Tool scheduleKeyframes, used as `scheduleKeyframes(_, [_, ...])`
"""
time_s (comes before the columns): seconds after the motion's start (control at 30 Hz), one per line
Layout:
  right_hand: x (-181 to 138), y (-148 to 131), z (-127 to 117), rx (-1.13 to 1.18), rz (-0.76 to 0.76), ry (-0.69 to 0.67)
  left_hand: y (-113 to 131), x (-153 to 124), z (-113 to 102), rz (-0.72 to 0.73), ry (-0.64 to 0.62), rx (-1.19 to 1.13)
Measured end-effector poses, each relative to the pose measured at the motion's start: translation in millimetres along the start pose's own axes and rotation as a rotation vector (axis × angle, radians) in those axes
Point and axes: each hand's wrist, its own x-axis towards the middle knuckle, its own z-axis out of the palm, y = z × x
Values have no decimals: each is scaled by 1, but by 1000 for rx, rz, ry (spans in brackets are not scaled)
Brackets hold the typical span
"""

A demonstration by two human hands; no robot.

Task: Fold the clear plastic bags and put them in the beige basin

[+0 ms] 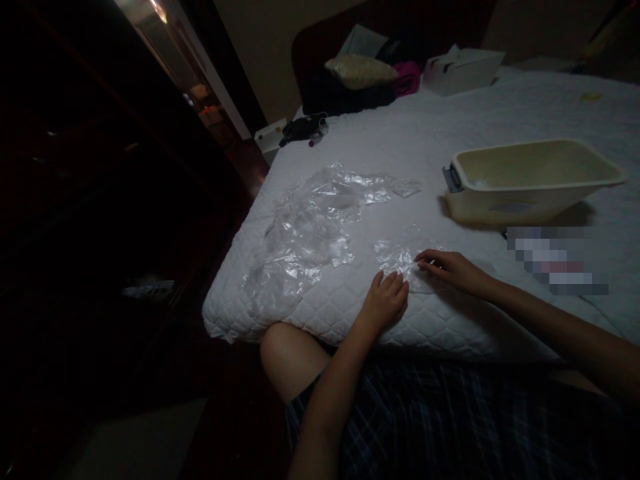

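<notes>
A small clear plastic bag point(393, 253) lies on the white quilted bed, near its front edge. My right hand point(453, 272) has its thumb and fingers pinched on the plastic at the bag's right part. At the near side of this bag, my left hand point(386, 301) rests on the bed with its fingers extended and slightly apart, fingertips by the plastic. To the left, several clear plastic bags point(320, 227) spread over one another in a crumpled, shiny layer.
A cream plastic bin point(530, 200) with a grey handle clip stands on the bed point(410, 140) at right. Near it lies a blurred-out flat item point(555, 263). Farther back are a white box point(463, 70), a filled bag point(363, 71) and a magenta cloth point(407, 79).
</notes>
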Motion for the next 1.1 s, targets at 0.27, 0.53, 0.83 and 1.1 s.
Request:
scheduleKeyframes(0.27, [7, 9, 11, -167, 8, 60, 0, -1, 5, 10, 78, -1])
scheduleKeyframes(0.53, [8, 9, 18, -272, 62, 113, 1, -1, 9, 13, 145, 18])
scheduleKeyframes(0.83, [11, 15, 22, -288, -24, 110, -1, -2, 14, 61, 165, 41])
scheduleKeyframes(1.1, [13, 20, 25, -352, -79, 92, -1, -2, 9, 61, 142, 28])
